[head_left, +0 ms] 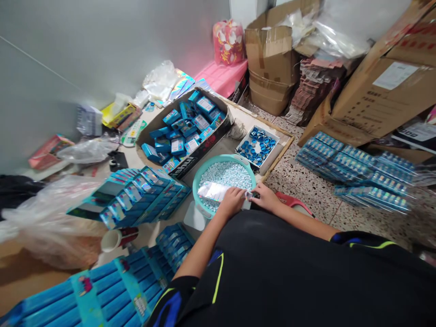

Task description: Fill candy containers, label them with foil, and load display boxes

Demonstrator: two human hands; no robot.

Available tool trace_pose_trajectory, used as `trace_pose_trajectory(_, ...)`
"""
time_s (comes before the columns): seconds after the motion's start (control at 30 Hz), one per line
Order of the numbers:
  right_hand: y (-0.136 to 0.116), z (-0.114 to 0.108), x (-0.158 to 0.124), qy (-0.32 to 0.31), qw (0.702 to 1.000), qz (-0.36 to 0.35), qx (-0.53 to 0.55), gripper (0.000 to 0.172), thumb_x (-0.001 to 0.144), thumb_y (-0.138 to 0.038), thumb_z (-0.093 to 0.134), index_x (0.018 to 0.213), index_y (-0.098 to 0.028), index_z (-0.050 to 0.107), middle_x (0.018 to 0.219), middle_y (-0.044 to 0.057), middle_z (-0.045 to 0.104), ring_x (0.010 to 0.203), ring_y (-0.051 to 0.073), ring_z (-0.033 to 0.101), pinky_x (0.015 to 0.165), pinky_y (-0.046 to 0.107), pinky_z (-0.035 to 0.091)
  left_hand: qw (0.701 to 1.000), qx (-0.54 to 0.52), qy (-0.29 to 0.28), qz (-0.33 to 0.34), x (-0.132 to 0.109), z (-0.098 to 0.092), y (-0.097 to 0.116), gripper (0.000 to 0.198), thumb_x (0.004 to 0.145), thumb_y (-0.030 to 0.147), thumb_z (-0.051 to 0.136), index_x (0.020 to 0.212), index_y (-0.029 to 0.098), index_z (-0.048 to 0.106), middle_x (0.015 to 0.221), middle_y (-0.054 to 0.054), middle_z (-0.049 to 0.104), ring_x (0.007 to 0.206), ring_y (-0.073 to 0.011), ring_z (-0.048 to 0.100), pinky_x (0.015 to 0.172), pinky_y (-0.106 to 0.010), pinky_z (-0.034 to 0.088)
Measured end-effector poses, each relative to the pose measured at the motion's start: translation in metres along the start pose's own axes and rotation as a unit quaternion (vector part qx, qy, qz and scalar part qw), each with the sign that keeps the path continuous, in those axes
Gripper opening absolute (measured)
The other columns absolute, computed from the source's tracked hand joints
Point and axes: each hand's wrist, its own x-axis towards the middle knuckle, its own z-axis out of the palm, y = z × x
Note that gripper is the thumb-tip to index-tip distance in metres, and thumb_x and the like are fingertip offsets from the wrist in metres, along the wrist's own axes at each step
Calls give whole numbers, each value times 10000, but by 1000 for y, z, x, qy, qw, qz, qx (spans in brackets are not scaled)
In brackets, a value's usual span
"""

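Observation:
A shiny silver packet (pixel 211 191) lies across a turquoise basin (pixel 195 184), over many small pale-blue pellets (pixel 227 172). My left hand (pixel 233 200) is closed over the packet near its right end. At that same end my right hand (pixel 265 198) pinches, its thumb and fingertips against a small whitish piece that looks like the packet's edge. Between the two hands this end is partly hidden by my fingers. Right behind the basin stands a shallow white box (pixel 269 164) holding loose blue ring-like parts and caps (pixel 255 147).
A black-sided carton (pixel 204 161) full of small blue boxes (pixel 177 146) stands behind the basin. Stacked blue box trays (pixel 136 200) rise at the left. A paper cup (pixel 111 240) lies tipped near them. Large cartons (pixel 381 95) and wrapped blue packs (pixel 354 168) are at the right.

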Motion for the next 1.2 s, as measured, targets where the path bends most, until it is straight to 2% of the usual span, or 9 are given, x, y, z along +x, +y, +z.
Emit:
trace_pose_trajectory(0.2, 1, 8, 4, 13, 999, 40, 17, 16, 859, -174, 712, 854, -165, 699, 840, 36, 574, 797, 202, 574, 753, 323, 478, 1000, -6, -17, 4, 16, -2, 8, 284, 960, 185, 546, 1218, 206, 663, 1118, -105, 685, 1080, -234, 604, 980, -413, 483)
trace_pose_trajectory(0.3, 1, 9, 6, 14, 999, 48, 20, 65, 882, -147, 664, 827, -168, 693, 819, 37, 589, 800, 200, 575, 768, 321, 471, 1000, -6, -14, -15, 19, -2, 12, 209, 957, 232, 589, 1141, 227, 690, 1052, -83, 705, 1021, -225, 626, 1033, -465, 447)
trace_pose_trajectory(0.4, 0, 9, 7, 14, 998, 53, 25, 100, 898, -139, 631, 831, -173, 697, 849, 49, 617, 836, 200, 582, 803, 322, 467, 999, -2, -1, -44, 19, -4, 14, 168, 941, 247, 633, 1094, 254, 704, 1047, -69, 714, 1019, -230, 642, 1140, -593, 315)
trace_pose_trajectory(0.5, 0, 9, 7, 13, 998, 61, 30, 137, 909, -146, 604, 806, -174, 690, 842, 51, 618, 834, 198, 582, 793, 314, 462, 999, -4, 4, -48, 19, -6, 15, 155, 935, 257, 654, 1078, 273, 711, 1042, -53, 716, 1018, -224, 651, 1161, -609, 277)
trace_pose_trajectory(0.67, 2, 10, 7, 13, 996, 78, 45, 148, 898, -171, 601, 774, -174, 681, 804, 37, 615, 815, 194, 584, 765, 303, 459, 1000, -14, 4, -24, 20, -7, 13, 175, 949, 249, 633, 1095, 283, 723, 1035, -54, 719, 992, -215, 655, 1143, -569, 327)
trace_pose_trajectory(0.77, 3, 10, 8, 12, 995, 85, 59, 154, 899, -182, 601, 781, -173, 699, 797, 34, 625, 820, 195, 598, 780, 302, 467, 999, -33, -4, -2, 22, -6, 8, 176, 957, 239, 613, 1084, 261, 733, 1017, -66, 720, 949, -201, 656, 999, -438, 473)
trace_pose_trajectory(0.87, 5, 9, 9, 10, 994, 87, 68, 164, 896, -183, 598, 784, -175, 719, 788, 34, 625, 822, 201, 607, 796, 310, 475, 998, -57, -11, 16, 25, -4, 5, 183, 942, 205, 611, 1068, 245, 738, 977, -69, 712, 891, -183, 652, 846, -330, 520)
trace_pose_trajectory(1.07, 7, 10, 10, 13, 992, 95, 79, 188, 889, -178, 562, 842, -182, 744, 860, 48, 662, 877, 214, 635, 845, 329, 498, 993, -117, -11, 14, 24, -6, 6, 181, 952, 221, 561, 959, 210, 741, 978, -85, 702, 886, -193, 649, 855, -333, 529)
trace_pose_trajectory(1.2, 8, 12, 10, 20, 991, 103, 79, 200, 875, -185, 553, 858, -192, 752, 876, 47, 689, 899, 216, 649, 864, 329, 509, 984, -180, -10, 0, 23, -14, 9, 177, 918, 323, 630, 804, 213, 709, 993, -94, 705, 976, -220, 656, 939, -372, 530)
